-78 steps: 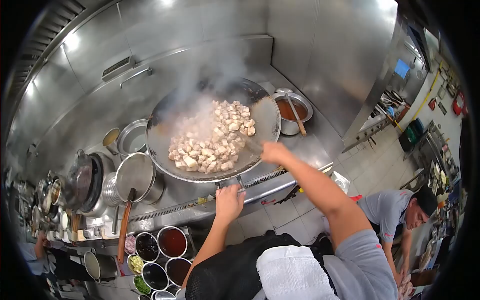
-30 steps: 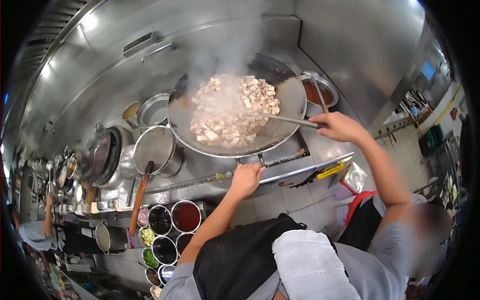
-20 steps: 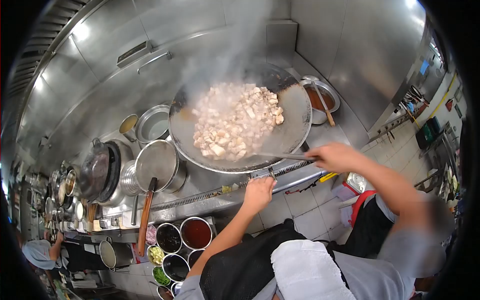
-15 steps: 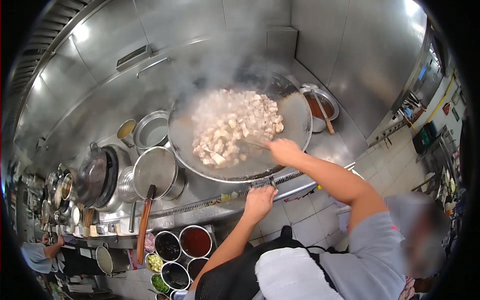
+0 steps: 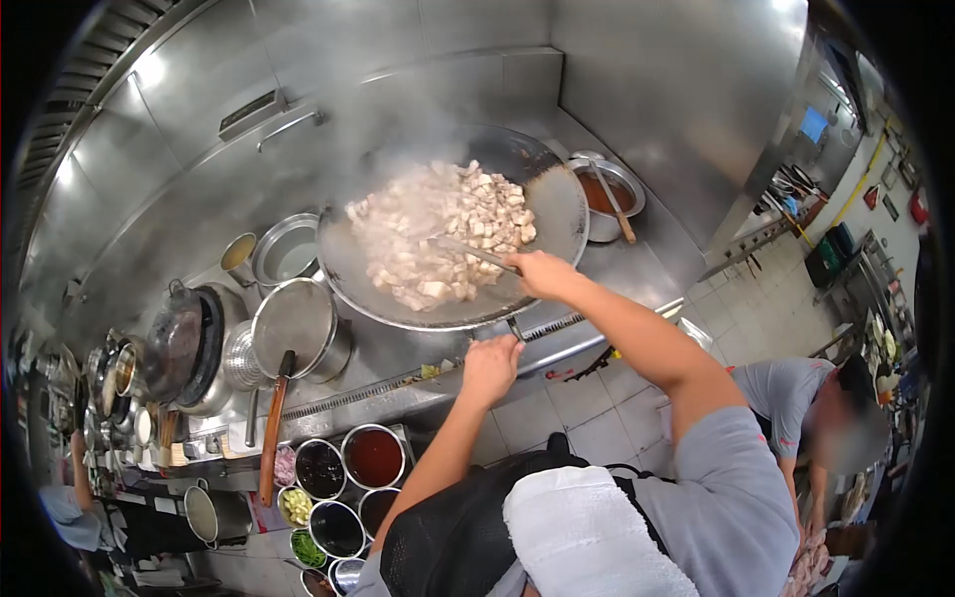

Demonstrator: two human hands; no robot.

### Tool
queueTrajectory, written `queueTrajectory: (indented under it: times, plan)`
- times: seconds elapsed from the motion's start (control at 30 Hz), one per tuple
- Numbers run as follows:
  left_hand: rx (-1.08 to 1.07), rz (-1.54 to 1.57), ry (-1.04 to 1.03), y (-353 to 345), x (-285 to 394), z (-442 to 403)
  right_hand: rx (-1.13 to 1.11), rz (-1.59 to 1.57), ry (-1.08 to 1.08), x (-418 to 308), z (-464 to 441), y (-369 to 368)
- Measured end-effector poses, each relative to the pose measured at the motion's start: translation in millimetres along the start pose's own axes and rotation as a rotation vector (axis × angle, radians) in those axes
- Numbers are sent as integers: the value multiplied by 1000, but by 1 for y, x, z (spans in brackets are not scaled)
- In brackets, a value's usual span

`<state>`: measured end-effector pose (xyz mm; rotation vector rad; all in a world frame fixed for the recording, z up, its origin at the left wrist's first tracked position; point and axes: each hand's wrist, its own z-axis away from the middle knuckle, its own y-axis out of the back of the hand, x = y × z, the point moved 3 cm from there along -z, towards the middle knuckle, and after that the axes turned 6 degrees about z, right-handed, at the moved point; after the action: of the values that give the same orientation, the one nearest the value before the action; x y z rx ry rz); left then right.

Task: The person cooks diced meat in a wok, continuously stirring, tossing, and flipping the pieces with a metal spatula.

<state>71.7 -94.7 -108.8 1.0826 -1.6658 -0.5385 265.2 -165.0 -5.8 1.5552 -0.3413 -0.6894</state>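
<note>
A large wok [image 5: 572, 234] on the stove holds steaming pale cubes [image 5: 487, 214], which look like chopped meat. My right hand [image 5: 545, 275] is closed around the handle of a metal wok spatula [image 5: 477, 253] over the wok's near right side. The spatula reaches into the cubes, where its head is hidden by food and steam. Just below the wok's near rim, my left hand [image 5: 490, 369] has its fingers curled at the stove's front edge, close to a small metal bar [image 5: 514, 328]. What those fingers grip is hidden.
A pot of reddish liquid [image 5: 637, 199] with a ladle stands right of the wok. To the left are a strainer pot [image 5: 340, 348] and a wooden-handled tool [image 5: 275, 428]. Several sauce containers [image 5: 402, 468] sit lower left. Co-workers [image 5: 781, 393] are at both sides.
The view has shifted, so the wok sits farther left. My right hand has pushed the spatula farther left into the cubes. The right co-worker's bent body and arms now show more clearly.
</note>
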Motion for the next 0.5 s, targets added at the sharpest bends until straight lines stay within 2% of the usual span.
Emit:
queueTrajectory:
  times: [0.23,0.4,0.5]
  plan:
    - [-85,-44,-5,-6,-2,-7,97,64,32,52,128,98]
    - [-108,-19,26,-5,1,-10,6,240,-99,53,192,152]
    - [-26,-50,-15,-9,2,-7,-61,347,-125,58,192,159]
